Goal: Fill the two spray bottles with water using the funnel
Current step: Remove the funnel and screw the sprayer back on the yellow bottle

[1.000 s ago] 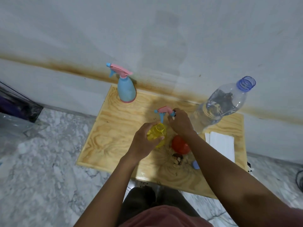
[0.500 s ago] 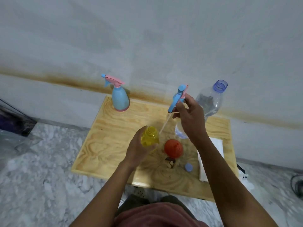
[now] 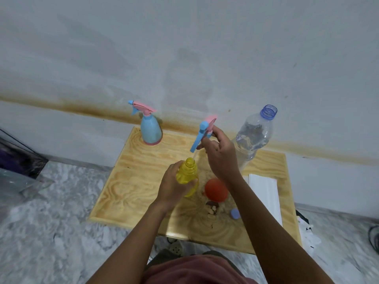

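Frame centre: the left hand (image 3: 174, 188) grips the open yellow spray bottle (image 3: 187, 174); just above, the right hand (image 3: 221, 157) pinches the spray head (image 3: 205, 130), its dip tube (image 3: 194, 158) at the bottle's mouth.

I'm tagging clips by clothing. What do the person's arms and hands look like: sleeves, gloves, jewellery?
Both forearms are bare, with no sleeves in view. The left hand and right hand wear no gloves; no watch, bracelet or ring is visible. A maroon shirt shows at the bottom edge.
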A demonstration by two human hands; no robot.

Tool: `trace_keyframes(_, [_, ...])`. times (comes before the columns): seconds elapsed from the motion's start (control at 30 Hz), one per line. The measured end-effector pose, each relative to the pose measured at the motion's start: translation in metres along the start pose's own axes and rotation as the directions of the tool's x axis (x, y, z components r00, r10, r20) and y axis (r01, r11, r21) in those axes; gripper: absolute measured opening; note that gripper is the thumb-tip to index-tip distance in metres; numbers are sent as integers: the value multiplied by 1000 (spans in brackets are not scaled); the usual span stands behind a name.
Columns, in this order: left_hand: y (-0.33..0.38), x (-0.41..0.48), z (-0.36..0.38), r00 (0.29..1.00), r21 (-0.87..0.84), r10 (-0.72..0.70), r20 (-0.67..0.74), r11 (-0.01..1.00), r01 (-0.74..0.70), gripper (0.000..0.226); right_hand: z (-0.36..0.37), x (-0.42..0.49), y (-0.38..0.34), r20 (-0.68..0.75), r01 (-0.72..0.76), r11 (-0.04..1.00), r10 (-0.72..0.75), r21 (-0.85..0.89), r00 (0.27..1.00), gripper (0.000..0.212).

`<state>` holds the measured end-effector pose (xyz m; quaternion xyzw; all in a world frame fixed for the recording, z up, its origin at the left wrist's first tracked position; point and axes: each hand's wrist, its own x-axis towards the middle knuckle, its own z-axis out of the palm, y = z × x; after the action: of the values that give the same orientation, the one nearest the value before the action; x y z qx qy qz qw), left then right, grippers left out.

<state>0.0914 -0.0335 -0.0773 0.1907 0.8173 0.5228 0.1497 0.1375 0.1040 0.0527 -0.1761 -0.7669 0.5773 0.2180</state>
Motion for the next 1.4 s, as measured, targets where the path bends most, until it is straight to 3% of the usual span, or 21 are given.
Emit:
trace_keyframes(0.17, [14, 4, -9, 995, -27, 98, -25, 995, -98, 57, 9, -1, 14, 48, -41, 997, 44, -66, 998, 14])
trace_keyframes(0.57, [45, 7, -23, 996, -115, 86, -30, 989, -89, 39, 13, -3, 9, 136, -106, 982, 85, 157, 987, 29])
trace_keyframes(0.8, [51, 7, -24, 998, -152, 58, -32, 986, -62, 44, 15, -4, 8, 144, -118, 972, 89, 204, 986, 21])
trace_keyframes(0.97, [53, 6, -23, 999, -151, 40, -33, 988, -45, 63, 17, -4, 6, 99, -144, 957, 122, 253, 988, 14])
trace_keyframes(1.17, [59, 10, -27, 997, -122, 68, -31, 990, -71, 68, 16, -3, 1, 74, -153, 939, 137, 308, 988, 11])
trace_keyframes(1.4, [62, 11, -32, 996, -97, 74, -50, 992, -78, 66, 16, -1, -3, 65, -126, 970, 115, 210, 991, 19])
